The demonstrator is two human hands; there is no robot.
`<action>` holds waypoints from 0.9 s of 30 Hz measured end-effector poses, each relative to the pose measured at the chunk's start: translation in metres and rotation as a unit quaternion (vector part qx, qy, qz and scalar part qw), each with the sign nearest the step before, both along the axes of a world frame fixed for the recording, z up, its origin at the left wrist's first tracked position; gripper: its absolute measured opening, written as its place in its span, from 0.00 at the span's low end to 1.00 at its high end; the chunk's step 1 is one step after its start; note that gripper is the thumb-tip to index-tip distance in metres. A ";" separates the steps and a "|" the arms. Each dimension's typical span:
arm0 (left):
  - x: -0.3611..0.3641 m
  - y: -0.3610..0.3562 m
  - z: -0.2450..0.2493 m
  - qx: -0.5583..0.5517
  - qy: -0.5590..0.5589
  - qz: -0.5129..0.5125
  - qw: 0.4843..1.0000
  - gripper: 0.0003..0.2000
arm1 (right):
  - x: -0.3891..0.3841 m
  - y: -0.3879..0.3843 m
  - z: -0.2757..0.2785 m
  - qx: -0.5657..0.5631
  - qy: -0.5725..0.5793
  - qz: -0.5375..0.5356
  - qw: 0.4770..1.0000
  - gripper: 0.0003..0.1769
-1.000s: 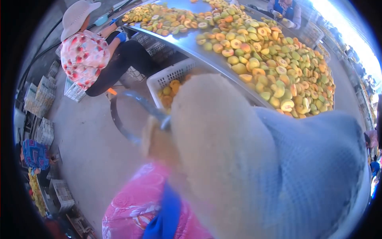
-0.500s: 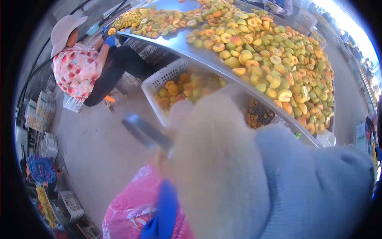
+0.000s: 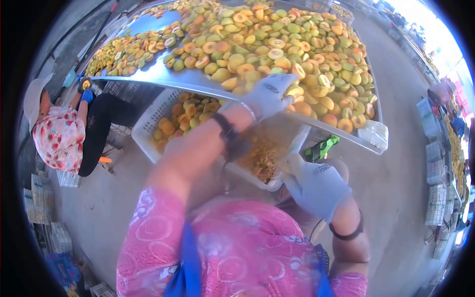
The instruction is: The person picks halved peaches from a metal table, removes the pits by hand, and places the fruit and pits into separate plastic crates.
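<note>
My left hand [image 3: 271, 94], in a pale work glove, reaches over the near edge of a metal table [image 3: 193, 79]. Its fingers and thumb are apart, touching or just above halved peach-like fruit [image 3: 316, 91]. My right hand [image 3: 319, 188], gloved too, is nearer my body, its fingers curled with yellowish tips; whatever they hold cannot be made out. Between my hands and below the table edge, a white crate [image 3: 273, 186] holds brown scraps [image 3: 262, 161]. Left of it, another white crate [image 3: 143, 129] contains whole-looking fruit [image 3: 185, 116].
A person [image 3: 59, 131] in a hat and blue gloves sits at the table's left end. A clear plastic container [image 3: 373, 134] stands at its right corner, near a green item [image 3: 324, 147] below. Stacked crates [image 3: 435, 203] line the right side.
The view has swung right and down. A gloved hand and a curved metal piece were blurred close to the camera; now both hands are lower, the left at the fruit.
</note>
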State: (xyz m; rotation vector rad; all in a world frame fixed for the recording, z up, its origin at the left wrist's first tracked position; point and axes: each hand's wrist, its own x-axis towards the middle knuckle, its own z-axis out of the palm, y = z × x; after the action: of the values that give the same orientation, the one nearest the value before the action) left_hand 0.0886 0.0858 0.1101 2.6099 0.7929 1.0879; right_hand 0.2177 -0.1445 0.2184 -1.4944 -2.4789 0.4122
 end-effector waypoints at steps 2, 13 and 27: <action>0.024 0.014 0.003 -0.017 0.060 -0.009 0.998 0.27 | 0.015 0.003 -0.031 -0.043 0.024 -0.032 0.998 0.11; 0.052 0.038 -0.009 -0.024 0.322 0.071 0.944 0.23 | 0.040 0.025 -0.127 0.041 0.183 -0.083 0.979 0.14; -0.047 -0.046 -0.070 -0.568 -0.526 -0.122 0.621 0.17 | -0.039 0.067 -0.123 -0.259 0.580 -0.231 0.737 0.10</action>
State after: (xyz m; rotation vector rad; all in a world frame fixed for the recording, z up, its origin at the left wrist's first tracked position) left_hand 0.0414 0.0393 0.0396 0.7208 0.4696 1.1539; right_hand 0.1784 -0.0780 0.0953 -1.2648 -0.9899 1.4494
